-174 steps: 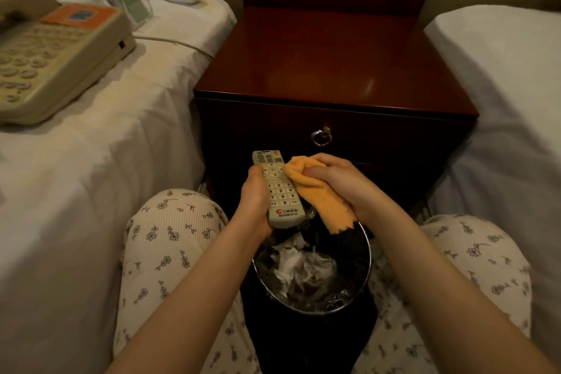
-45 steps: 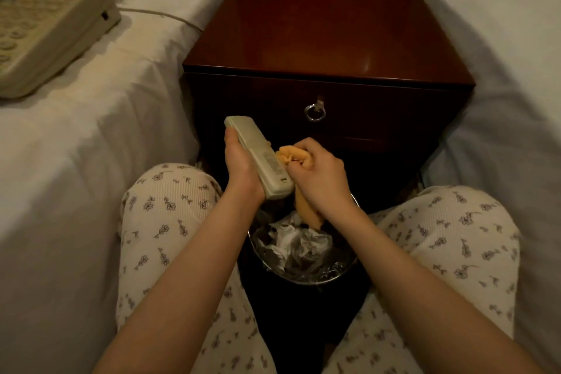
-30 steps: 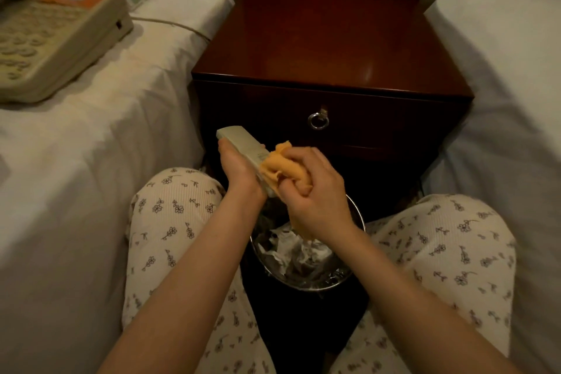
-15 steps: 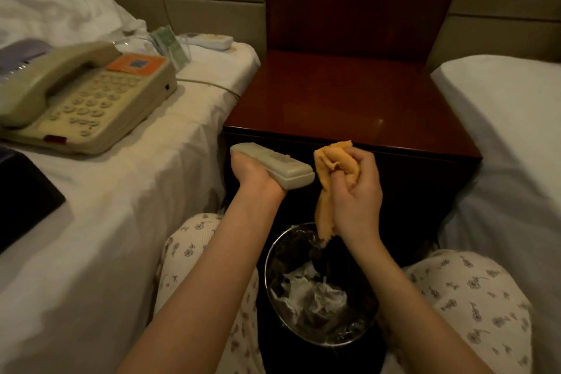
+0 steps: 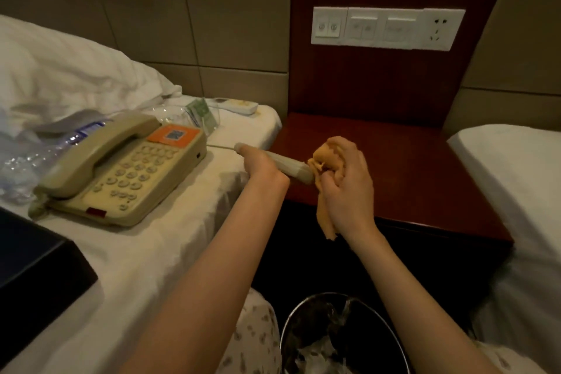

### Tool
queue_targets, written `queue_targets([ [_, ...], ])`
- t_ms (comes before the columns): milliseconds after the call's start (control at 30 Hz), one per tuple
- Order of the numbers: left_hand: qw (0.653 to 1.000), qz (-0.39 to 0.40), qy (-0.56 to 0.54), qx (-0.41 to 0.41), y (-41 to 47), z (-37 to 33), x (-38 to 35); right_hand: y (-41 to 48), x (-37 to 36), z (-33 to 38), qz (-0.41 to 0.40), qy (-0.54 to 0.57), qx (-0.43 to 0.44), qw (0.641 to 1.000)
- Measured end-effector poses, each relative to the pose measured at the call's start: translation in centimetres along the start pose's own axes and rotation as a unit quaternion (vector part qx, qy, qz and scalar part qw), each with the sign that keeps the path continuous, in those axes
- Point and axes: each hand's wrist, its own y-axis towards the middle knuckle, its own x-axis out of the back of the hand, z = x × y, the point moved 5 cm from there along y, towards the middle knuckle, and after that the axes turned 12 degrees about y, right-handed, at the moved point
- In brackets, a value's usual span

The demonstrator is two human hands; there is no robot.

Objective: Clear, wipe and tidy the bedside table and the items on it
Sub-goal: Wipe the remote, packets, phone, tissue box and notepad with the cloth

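Two hands are in view; what does each hold?

Left hand (image 5: 261, 164) is wrapped round a beige remote (image 5: 290, 166), holding it where the left bed (image 5: 170, 252) meets the table (image 5: 425, 179); right hand (image 5: 349, 191) is bunched round an orange cloth (image 5: 322, 158), pressing it on the remote's right end; a tail of cloth hangs below the fist.

Where is the table?

Just beyond the hands, between two white beds; dark red glossy wood; a white switch panel (image 5: 385, 28) sits on the wood backing above it.

What lies on the left bed?

One beige phone (image 5: 121, 173), handset in its cradle; beyond it a clear card stand (image 5: 204, 116) and a second remote (image 5: 237, 105) near the bed's far corner; a black box (image 5: 30, 267) at the near left; crumpled clear plastic (image 5: 21, 158) beside the pillow (image 5: 60, 76).

Anything lower down?

One round bin (image 5: 292, 328) holding crumpled paper, below the right forearm, beside floral trousers.
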Motion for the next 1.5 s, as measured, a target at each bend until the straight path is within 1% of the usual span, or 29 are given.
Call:
queue_targets([
  [100,0.999,0.004,0.028,-0.026,0.7,-2.0,-1.1,2.1,-1.7,0.5,0.104,-0.057,0.015,0.993],
  [200,0.998,0.01,0.051,-0.019,2.3,-3.6,-1.9,4.5,-3.2,-0.2,0.151,-0.067,-0.045,0.985],
  [267,0.997,0.018,0.069,-0.013,3.4,-4.4,-2.5,6.1,-4.6,-1.0,0.18,-0.088,-0.052,0.978],
  [333,0.995,0.028,0.096,-0.007,5.2,-5.1,-3.2,7.6,-6.0,-1.8,0.183,-0.059,-0.062,0.979],
  [400,0.989,0.031,0.145,-0.006,6.9,-5.8,-3.9,9.2,-7.4,-2.5,0.173,0.028,-0.103,0.979],
  [433,0.985,0.035,0.168,-0.011,7.4,-6.4,-4.2,10.0,-8.1,-2.8,0.171,0.085,-0.141,0.971],
  [500,0.979,0.042,0.196,-0.029,7.9,-7.6,-4.7,11.7,-9.9,-3.8,0.16,0.183,-0.247,0.938],
  [567,0.975,0.06,0.21,-0.044,8.7,-8.4,-5.3,13.6,-11.9,-5.5,0.151,0.222,-0.335,0.903],
  [633,0.973,0.063,0.217,-0.047,9.4,-9.0,-5.5,15.4,-14.1,-7.0,0.156,0.231,-0.376,0.884],
  [700,0.969,0.07,0.23,-0.061,10.5,-10.0,-5.7,17.0,-16.1,-8.1,0.179,0.242,-0.405,0.863],
  [800,0.961,0.047,0.264,-0.064,12.4,-11.4,-5.5,18.7,-18.7,-8.7,0.22,0.248,-0.443,0.833],
  [867,0.954,0.034,0.29,-0.074,13.3,-12.3,-5.4,19.8,-20.4,-8.9,0.236,0.247,-0.454,0.823],
  [1000,0.927,0.025,0.361,-0.095,14.4,-14.5,-5.2,21.6,-22.7,-8.5,0.28,0.157,-0.439,0.839],
  [1067,0.92,0.039,0.381,-0.086,14.7,-15.2,-5.0,21.7,-23.5,-7.9,0.301,0.133,-0.437,0.837],
  [1133,0.915,0.061,0.393,-0.069,14.7,-15.5,-4.6,22.0,-23.8,-7.7,0.299,0.1,-0.42,0.851],
  [1200,0.906,0.06,0.414,-0.064,14.5,-15.9,-4.3,22.6,-24.6,-8.4,0.333,0.066,-0.4,0.851],
  [1233,0.903,0.051,0.42,-0.073,14.6,-16.2,-4.1,23.3,-25.2,-9.5,0.347,0.051,-0.391,0.851],
  [1300,0.89,0.025,0.438,-0.122,14.9,-17.0,-3.9,23.3,-25.0,-8.6,0.361,0.011,-0.37,0.856],
  [1367,0.871,0.011,0.457,-0.178,15.1,-17.7,-3.6,23.1,-24.4,-7.4,0.363,-0.025,-0.356,0.861],
  [1400,0.853,0.001,0.476,-0.217,15.1,-18.2,-3.3,23.0,-24.3,-7.2,0.373,-0.045,-0.353,0.857],
  [1433,0.812,-0.027,0.517,-0.269,15.1,-18.7,-3.0,22.9,-24.0,-7.2,0.38,-0.068,-0.355,0.851],
  [1467,0.746,-0.073,0.575,-0.329,14.7,-19.3,-2.8,23.0,-24.0,-7.5,0.381,-0.072,-0.363,0.847],
  [1500,0.672,-0.119,0.627,-0.376,14.2,-19.9,-2.5,22.8,-23.7,-7.2,0.378,-0.07,-0.373,0.845],
])
